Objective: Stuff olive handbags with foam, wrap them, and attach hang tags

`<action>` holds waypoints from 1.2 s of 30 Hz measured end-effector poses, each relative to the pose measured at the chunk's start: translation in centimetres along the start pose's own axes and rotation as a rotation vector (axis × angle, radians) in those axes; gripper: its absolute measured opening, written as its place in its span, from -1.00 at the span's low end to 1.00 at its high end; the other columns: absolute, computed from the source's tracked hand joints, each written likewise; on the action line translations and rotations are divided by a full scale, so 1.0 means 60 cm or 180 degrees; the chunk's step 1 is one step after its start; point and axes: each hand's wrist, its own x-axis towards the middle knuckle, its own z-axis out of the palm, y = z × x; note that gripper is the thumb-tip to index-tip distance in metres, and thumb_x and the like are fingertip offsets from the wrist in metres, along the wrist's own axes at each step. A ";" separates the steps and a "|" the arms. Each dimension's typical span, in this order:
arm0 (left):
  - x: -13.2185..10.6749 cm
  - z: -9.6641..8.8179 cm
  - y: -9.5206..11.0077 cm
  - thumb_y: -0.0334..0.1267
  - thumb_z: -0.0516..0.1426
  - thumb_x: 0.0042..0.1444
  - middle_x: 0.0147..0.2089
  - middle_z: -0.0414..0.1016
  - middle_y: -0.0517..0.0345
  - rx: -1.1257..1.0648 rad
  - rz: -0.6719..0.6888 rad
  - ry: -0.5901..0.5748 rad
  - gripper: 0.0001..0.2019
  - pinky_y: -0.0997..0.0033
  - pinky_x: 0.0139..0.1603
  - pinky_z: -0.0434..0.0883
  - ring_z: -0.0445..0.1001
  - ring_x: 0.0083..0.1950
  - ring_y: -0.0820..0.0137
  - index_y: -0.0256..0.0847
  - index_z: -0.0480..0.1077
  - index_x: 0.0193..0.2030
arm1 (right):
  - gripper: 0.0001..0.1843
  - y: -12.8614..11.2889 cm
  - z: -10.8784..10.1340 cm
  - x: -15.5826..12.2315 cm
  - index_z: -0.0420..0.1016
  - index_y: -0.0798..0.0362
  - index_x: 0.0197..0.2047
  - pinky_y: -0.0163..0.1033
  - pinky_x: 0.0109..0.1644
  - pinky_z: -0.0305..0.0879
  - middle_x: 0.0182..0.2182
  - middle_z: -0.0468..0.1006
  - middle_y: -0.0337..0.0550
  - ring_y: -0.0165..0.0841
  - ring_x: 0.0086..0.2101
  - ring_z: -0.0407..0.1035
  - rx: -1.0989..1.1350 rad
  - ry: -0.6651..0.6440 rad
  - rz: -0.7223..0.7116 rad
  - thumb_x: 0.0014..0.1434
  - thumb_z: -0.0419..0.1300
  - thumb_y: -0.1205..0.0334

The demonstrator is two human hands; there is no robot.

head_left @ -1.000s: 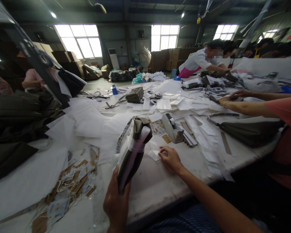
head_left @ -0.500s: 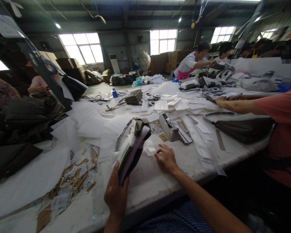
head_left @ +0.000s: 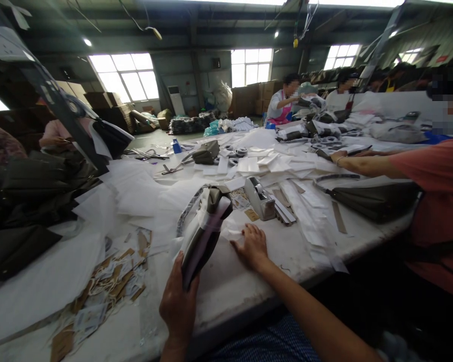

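Observation:
My left hand [head_left: 178, 306] is closed around the near end of an olive-green bag [head_left: 206, 229] that stands on edge, partly wrapped in white tissue paper. My right hand [head_left: 251, 246] lies on the white table [head_left: 241, 286] just right of the bag, fingers bent down onto a small sheet of white paper [head_left: 232, 232]. A grey tape dispenser [head_left: 260, 198] stands a little beyond that hand.
Cardboard hang tags with strings [head_left: 109, 281] litter the table to the left, beside white tissue sheets [head_left: 136, 191]. Dark bags [head_left: 30, 196] pile at far left. A person in an orange shirt [head_left: 438, 201] leans over another olive bag [head_left: 373, 198] on the right. Other people work at the far end.
My right hand has slid left along the table toward the bag and onto the small paper. The left hand keeps its hold on the bag. The view has shifted slightly.

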 end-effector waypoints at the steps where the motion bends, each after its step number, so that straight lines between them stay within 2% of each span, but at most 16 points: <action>1: 0.000 0.000 0.000 -0.14 0.18 0.25 0.24 0.46 0.00 0.0009 0.0007 0.0005 -0.37 0.29 0.00 0.53 0.55 0.10 0.16 -0.03 0.10 0.42 | -0.76 -0.002 0.002 0.005 0.51 0.12 -0.23 0.18 0.37 -0.16 0.19 0.40 0.24 0.09 0.27 0.12 0.0072 -0.0030 0.0022 0.04 0.35 0.19; 4: 0.000 0.000 -0.002 -0.14 0.18 0.26 0.24 0.46 -0.01 0.0014 0.0000 0.0008 -0.38 0.29 -0.02 0.54 0.56 0.10 0.16 -0.02 0.10 0.42 | -0.87 -0.005 -0.006 0.014 0.49 0.05 -0.25 0.10 0.33 0.00 0.07 0.53 0.05 -0.06 0.16 0.29 0.0437 -0.0187 0.0105 0.06 0.24 0.29; 6: 0.000 0.000 -0.003 -0.14 0.18 0.25 0.23 0.47 -0.01 -0.0009 -0.0026 0.0007 -0.37 0.30 -0.03 0.54 0.56 0.09 0.16 -0.02 0.10 0.42 | -0.83 -0.006 -0.021 0.013 0.48 0.02 -0.21 0.02 0.23 0.21 -0.03 0.58 -0.02 -0.12 0.05 0.41 0.0778 -0.0357 0.0210 0.10 0.21 0.20; 8: 0.000 -0.001 -0.004 -0.14 0.19 0.25 0.23 0.47 -0.01 -0.0023 -0.0065 0.0017 -0.37 0.29 -0.03 0.54 0.57 0.08 0.15 -0.01 0.10 0.42 | -0.76 -0.007 -0.037 0.003 0.45 0.02 -0.17 -0.07 0.04 0.40 -0.14 0.61 -0.06 -0.17 -0.09 0.50 0.1149 -0.0616 0.0379 0.15 0.19 0.07; 10: 0.000 0.000 -0.005 -0.14 0.19 0.24 0.23 0.47 -0.01 -0.0033 -0.0085 0.0008 -0.36 0.28 -0.03 0.54 0.56 0.08 0.14 0.00 0.10 0.42 | -0.68 -0.006 -0.051 -0.017 0.40 0.02 -0.15 -0.16 -0.18 0.49 -0.27 0.61 -0.10 -0.24 -0.27 0.55 0.1478 -0.0953 0.0625 0.18 0.16 -0.04; 14: 0.000 0.000 -0.007 -0.14 0.19 0.25 0.25 0.45 0.02 0.0007 -0.0099 -0.0028 -0.36 0.29 -0.04 0.54 0.56 0.09 0.15 0.02 0.08 0.43 | -0.54 0.003 -0.076 -0.074 0.41 0.06 -0.21 -0.27 -0.56 0.39 -0.54 0.54 -0.18 -0.33 -0.61 0.44 0.1775 -0.1797 0.1159 0.13 0.19 -0.20; 17: 0.000 -0.002 -0.008 -0.14 0.20 0.24 0.26 0.45 0.05 0.0035 -0.0076 -0.0032 -0.35 0.31 -0.02 0.53 0.55 0.10 0.17 0.04 0.08 0.42 | -0.46 0.012 -0.103 -0.109 0.40 0.05 -0.19 -0.33 -0.68 0.25 -0.62 0.53 -0.19 -0.36 -0.72 0.35 0.1612 -0.2463 0.1542 0.11 0.18 -0.30; 19: 0.001 -0.003 -0.007 -0.16 0.21 0.24 0.27 0.44 0.06 0.0017 -0.0033 -0.0035 -0.34 0.33 0.01 0.51 0.54 0.12 0.19 0.05 0.07 0.43 | -0.45 0.018 -0.123 -0.118 0.41 0.03 -0.17 -0.36 -0.70 0.16 -0.62 0.54 -0.21 -0.39 -0.75 0.30 0.1237 -0.2568 0.1541 0.18 0.09 -0.34; 21: 0.001 -0.004 -0.005 -0.17 0.20 0.24 0.27 0.43 0.07 0.0008 0.0004 -0.0032 -0.34 0.35 0.02 0.51 0.53 0.13 0.20 0.04 0.06 0.43 | -0.46 0.023 -0.140 -0.118 0.47 0.03 -0.29 -0.35 -0.68 0.10 -0.66 0.49 -0.22 -0.40 -0.74 0.27 0.0767 -0.2406 0.1195 0.24 0.02 -0.30; 23: 0.002 -0.004 -0.002 -0.17 0.20 0.24 0.28 0.43 0.06 0.0004 0.0061 -0.0018 -0.34 0.36 0.02 0.50 0.53 0.13 0.21 0.03 0.06 0.43 | -0.51 0.025 -0.149 -0.116 0.49 0.03 -0.42 -0.30 -0.57 0.17 -0.64 0.48 -0.20 -0.36 -0.65 0.34 0.0325 -0.1994 0.0682 0.26 0.07 -0.20; 24: 0.002 -0.004 -0.001 -0.16 0.20 0.24 0.27 0.43 0.06 0.0003 0.0100 0.0001 -0.34 0.36 0.03 0.50 0.53 0.13 0.21 0.02 0.07 0.43 | -0.57 0.025 -0.150 -0.116 0.51 0.02 -0.42 -0.27 -0.50 0.24 -0.60 0.51 -0.19 -0.32 -0.58 0.39 0.0168 -0.1752 0.0473 0.25 0.12 -0.14; 26: 0.001 -0.003 0.000 -0.17 0.21 0.24 0.26 0.44 0.07 0.0001 0.0191 0.0037 -0.33 0.36 0.06 0.48 0.53 0.13 0.22 0.01 0.06 0.43 | -0.75 0.021 -0.146 -0.126 0.53 -0.01 -0.30 -0.21 -0.32 0.34 -0.45 0.58 -0.16 -0.26 -0.44 0.46 0.0002 -0.1265 0.0150 0.20 0.23 -0.01; 28: 0.001 -0.003 -0.001 -0.19 0.21 0.24 0.26 0.44 0.07 -0.0023 0.0285 0.0054 -0.31 0.36 0.10 0.47 0.52 0.14 0.23 0.00 0.03 0.44 | -0.77 0.014 -0.135 -0.146 0.53 -0.04 -0.13 -0.14 -0.14 0.40 -0.25 0.61 -0.10 -0.20 -0.27 0.49 -0.0004 -0.1007 -0.0219 0.17 0.29 0.08; 32: 0.000 -0.001 -0.006 -0.21 0.22 0.22 0.30 0.40 0.08 -0.0111 0.0389 0.0030 -0.28 0.35 0.15 0.44 0.48 0.20 0.23 0.00 0.00 0.45 | -0.55 0.001 -0.105 -0.189 0.47 -0.12 0.13 0.00 0.18 0.30 0.05 0.51 -0.03 -0.10 0.05 0.37 -0.0260 -0.0965 -0.1418 0.16 0.33 0.22; 34: 0.000 0.000 -0.008 -0.20 0.23 0.22 0.31 0.39 0.10 -0.0141 0.0415 0.0048 -0.27 0.35 0.16 0.44 0.48 0.20 0.23 0.01 -0.01 0.45 | -0.59 -0.001 -0.091 -0.194 0.51 -0.14 0.10 0.04 0.17 0.31 0.11 0.48 -0.05 -0.09 0.06 0.35 -0.0522 -0.1069 -0.1730 0.18 0.30 0.30; 36: 0.001 0.002 -0.009 -0.21 0.23 0.22 0.31 0.39 0.10 -0.0156 0.0443 0.0054 -0.26 0.35 0.16 0.44 0.48 0.20 0.23 0.02 -0.01 0.46 | -0.74 -0.002 -0.086 -0.182 0.59 -0.10 -0.06 0.02 0.13 0.34 0.13 0.47 -0.08 -0.12 0.04 0.36 -0.0749 -0.1168 -0.1856 0.21 0.24 0.37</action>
